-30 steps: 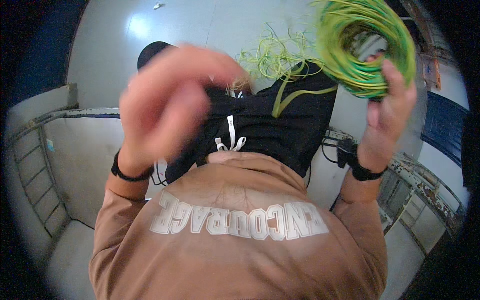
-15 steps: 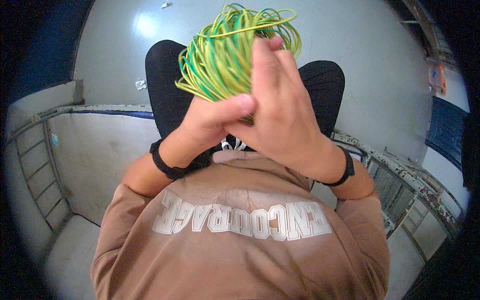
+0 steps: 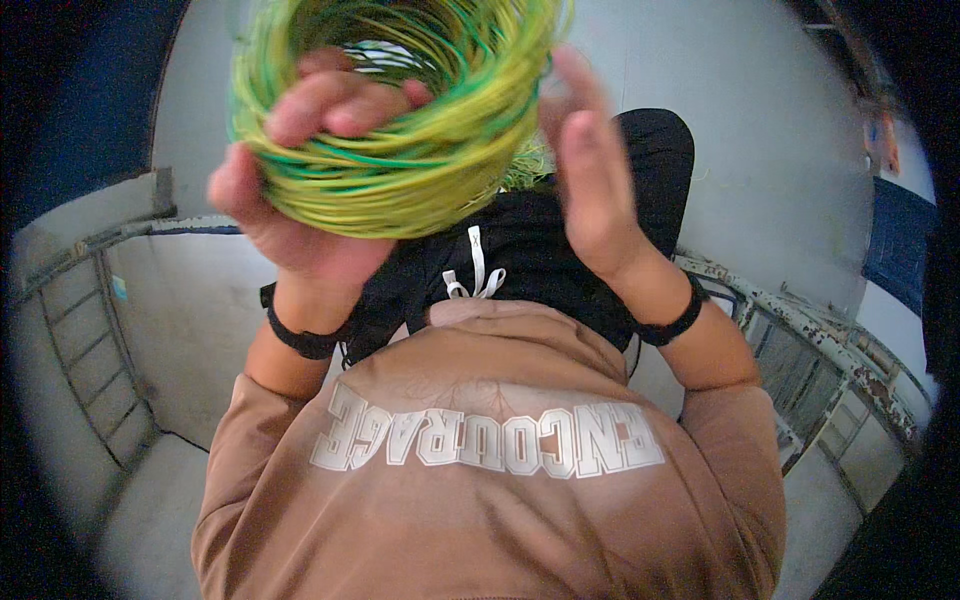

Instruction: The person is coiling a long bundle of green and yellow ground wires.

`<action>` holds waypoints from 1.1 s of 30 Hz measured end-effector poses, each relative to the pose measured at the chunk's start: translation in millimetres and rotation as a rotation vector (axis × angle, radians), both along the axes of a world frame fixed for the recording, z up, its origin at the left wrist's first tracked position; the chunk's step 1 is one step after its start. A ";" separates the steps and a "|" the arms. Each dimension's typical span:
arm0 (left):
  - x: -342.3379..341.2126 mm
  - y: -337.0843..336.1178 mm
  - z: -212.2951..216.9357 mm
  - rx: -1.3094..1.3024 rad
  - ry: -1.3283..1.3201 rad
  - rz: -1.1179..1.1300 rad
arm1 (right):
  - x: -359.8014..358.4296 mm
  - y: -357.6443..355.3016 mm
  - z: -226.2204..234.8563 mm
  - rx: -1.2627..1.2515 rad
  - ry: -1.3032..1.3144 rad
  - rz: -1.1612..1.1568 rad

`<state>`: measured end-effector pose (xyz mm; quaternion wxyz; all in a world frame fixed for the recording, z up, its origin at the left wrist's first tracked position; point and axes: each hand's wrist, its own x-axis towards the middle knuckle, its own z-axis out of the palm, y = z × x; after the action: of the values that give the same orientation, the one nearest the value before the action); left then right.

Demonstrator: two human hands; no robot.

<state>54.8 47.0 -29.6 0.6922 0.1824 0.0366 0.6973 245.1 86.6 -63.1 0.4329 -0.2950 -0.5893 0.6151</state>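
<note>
The left hand (image 3: 300,210) holds a round bundle of green and yellow wire (image 3: 400,130), with its fingers curled through the ring. The right hand (image 3: 595,190) is flat and open just beside the bundle. Both wrists wear black bands.

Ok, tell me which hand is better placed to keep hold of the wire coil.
Left. The left hand is threaded through the green and yellow wire coil, fingers curled over it. The right hand is open, beside the coil, gripping nothing.

Small pale-blue label (image 3: 119,288) stuck on the grey wall, lower left, beside the metal ladder (image 3: 95,375). No packages, signs or screens visible.
</note>
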 end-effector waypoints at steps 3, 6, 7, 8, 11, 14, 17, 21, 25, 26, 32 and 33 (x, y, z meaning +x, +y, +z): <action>-17.5 5.3 22.0 0.016 -0.217 -0.046 | 2.4 1.1 -29.1 -0.238 0.024 0.692; -26.1 6.2 45.7 -0.007 -0.261 -0.034 | 9.2 11.8 -30.5 0.476 -0.409 0.659; -30.5 4.4 54.8 -0.009 -0.245 -0.017 | 12.8 20.0 -36.4 0.525 -0.421 0.631; -39.2 0.9 58.8 -0.007 -0.214 -0.024 | 16.5 28.6 -40.3 0.527 -0.446 0.565; -53.2 1.5 50.3 0.010 -0.129 -0.008 | 46.0 56.2 -39.9 0.330 -0.606 0.459; -72.1 -10.3 50.4 -0.028 -0.019 0.088 | 66.9 80.2 -38.7 0.015 -0.319 0.529; -77.8 -16.1 44.8 -0.080 -0.039 0.072 | 76.1 88.0 -29.5 -0.113 -0.295 0.504; -76.7 -19.3 38.4 -0.069 -0.081 0.125 | 70.9 80.5 -20.3 -0.428 -0.260 0.417; -69.3 -18.8 48.3 -0.040 -0.301 0.018 | 67.8 78.4 -22.1 -0.529 -0.210 0.372; -72.2 -20.0 50.9 -0.015 -0.258 0.026 | 69.4 80.7 -27.8 -0.559 -0.177 0.379; -88.9 -39.0 70.6 0.073 -0.087 0.144 | 66.5 74.7 -53.9 -0.455 -0.260 0.330; -89.2 -43.5 73.4 0.084 -0.063 0.165 | 62.8 72.1 -50.6 -0.447 -0.312 0.261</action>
<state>-34.4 3.5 43.9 0.6250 0.1857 0.0006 0.7582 307.9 158.7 -113.8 0.1789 -0.3955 -0.5317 0.7272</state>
